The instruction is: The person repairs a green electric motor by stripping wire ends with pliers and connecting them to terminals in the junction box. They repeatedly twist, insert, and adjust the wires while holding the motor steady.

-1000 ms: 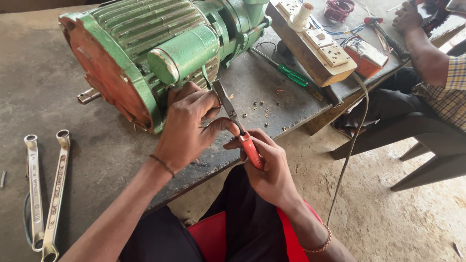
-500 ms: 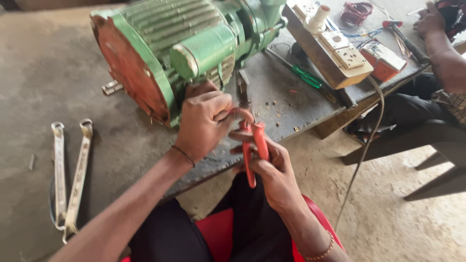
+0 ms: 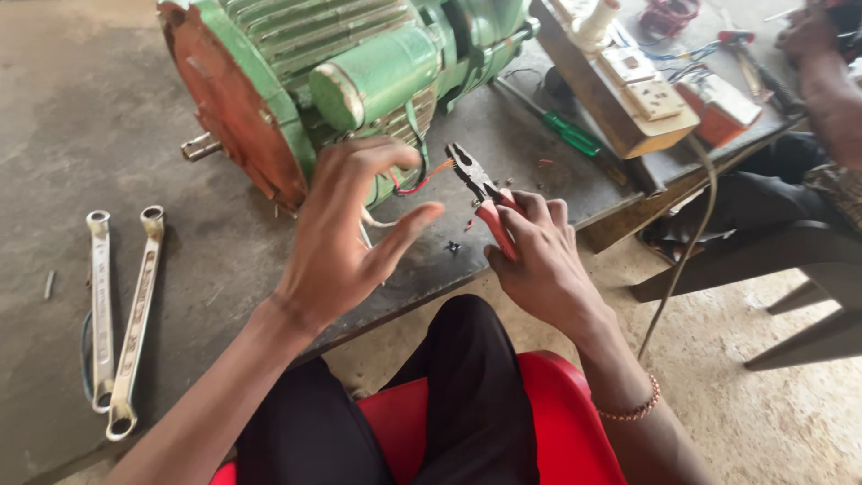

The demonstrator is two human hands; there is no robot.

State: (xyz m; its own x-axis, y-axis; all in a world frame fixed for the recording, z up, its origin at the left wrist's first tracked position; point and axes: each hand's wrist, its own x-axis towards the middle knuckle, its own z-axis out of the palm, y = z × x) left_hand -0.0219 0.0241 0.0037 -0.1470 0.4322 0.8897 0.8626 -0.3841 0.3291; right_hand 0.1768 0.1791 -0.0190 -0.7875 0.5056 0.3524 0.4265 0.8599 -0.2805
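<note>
My right hand [image 3: 539,260] grips red-handled pliers [image 3: 480,193]; their jaws point up and left toward the bare copper end of a red wire [image 3: 422,178] coming out of a green electric motor [image 3: 323,72]. My left hand [image 3: 346,224] hovers open, fingers spread, just in front of the motor's terminal side and holds nothing. A white wire [image 3: 373,220] curls out below the red one, partly behind my left hand. The motor lies on a grey workbench [image 3: 81,117] with its rusty red end plate and shaft turned left.
Two long ring spanners [image 3: 121,314] lie at the left of the bench. A green-handled screwdriver [image 3: 561,130] lies right of the motor. A wooden board with sockets [image 3: 642,94], an orange box [image 3: 723,108] and another person's arm [image 3: 822,72] are at top right. I sit on a red seat [image 3: 539,422].
My left hand has let go and opened, drawing back from the pliers. The pliers in my right hand have swung so the jaws point toward the red wire.
</note>
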